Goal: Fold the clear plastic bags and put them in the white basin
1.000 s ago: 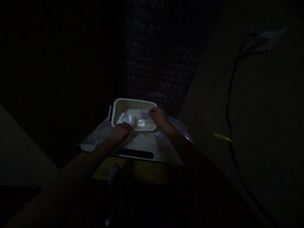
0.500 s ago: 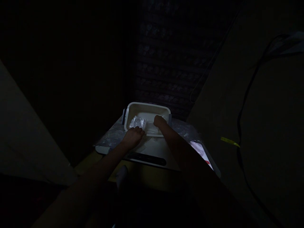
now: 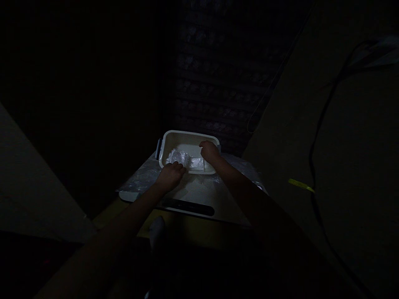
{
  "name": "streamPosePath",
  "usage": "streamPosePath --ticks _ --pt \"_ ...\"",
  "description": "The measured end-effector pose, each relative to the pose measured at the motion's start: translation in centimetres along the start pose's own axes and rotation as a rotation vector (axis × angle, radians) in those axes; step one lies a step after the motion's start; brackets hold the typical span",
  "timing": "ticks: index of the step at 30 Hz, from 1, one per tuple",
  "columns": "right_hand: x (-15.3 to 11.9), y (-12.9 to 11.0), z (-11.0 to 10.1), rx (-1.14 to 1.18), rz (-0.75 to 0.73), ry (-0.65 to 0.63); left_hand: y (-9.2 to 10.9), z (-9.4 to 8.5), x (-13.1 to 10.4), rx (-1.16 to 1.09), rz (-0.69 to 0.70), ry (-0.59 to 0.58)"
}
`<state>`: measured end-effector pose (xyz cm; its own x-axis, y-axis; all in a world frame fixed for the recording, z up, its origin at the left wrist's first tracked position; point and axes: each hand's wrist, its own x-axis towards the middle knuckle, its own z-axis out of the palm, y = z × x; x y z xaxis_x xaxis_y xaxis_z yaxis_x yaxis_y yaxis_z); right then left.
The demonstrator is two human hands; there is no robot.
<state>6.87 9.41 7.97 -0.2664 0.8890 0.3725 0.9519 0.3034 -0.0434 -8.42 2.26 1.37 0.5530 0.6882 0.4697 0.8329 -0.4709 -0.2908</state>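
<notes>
In dim light, a pale rectangular plastic tub (image 3: 190,133) with side clips stands on a small table. Crinkled clear plastic (image 3: 177,157) lies inside at its near left, and a flat clear plastic packet (image 3: 196,163) lies beside it. My left hand (image 3: 171,176) is at the tub's near rim, fingers curled against the crinkled plastic; what they grip is hidden. Over the tub's right side is my right hand (image 3: 210,152), its fingers loosely bent and pointing left, apart from the packet. Its palm side is hidden.
Clear plastic sheeting (image 3: 141,177) covers part of the small table (image 3: 199,191), which has a dark slot (image 3: 190,206) along its near edge. A dark cable (image 3: 312,162) with a yellow tag (image 3: 301,185) hangs along the right wall. A patterned dark surface (image 3: 212,91) lies beyond.
My right hand has gone from a fist to looser fingers and shows more of the packet. The left hand stays at the near rim. The lit phone at the right is now mostly hidden by my arm.
</notes>
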Motion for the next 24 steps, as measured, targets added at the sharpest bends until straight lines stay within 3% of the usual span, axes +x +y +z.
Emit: streamPosePath --ticks 4,8,16,24 --pt "-1.6 1.7 -2.1 0.060 -0.047 0.191 -0.5 0.0 0.8 0.006 -0.045 0.041" --pt "-4.2 4.3 -3.2 0.117 0.001 0.270 -0.6 0.4 1.7 0.003 -0.126 0.077" --pt "-11.0 8.8 0.2 0.124 0.083 0.124 0.5 1.7 2.9 -0.007 -0.279 0.127" --pt "-13.1 9.0 1.0 0.134 0.006 0.019 -0.3 2.4 4.3 -0.083 -0.318 0.118"
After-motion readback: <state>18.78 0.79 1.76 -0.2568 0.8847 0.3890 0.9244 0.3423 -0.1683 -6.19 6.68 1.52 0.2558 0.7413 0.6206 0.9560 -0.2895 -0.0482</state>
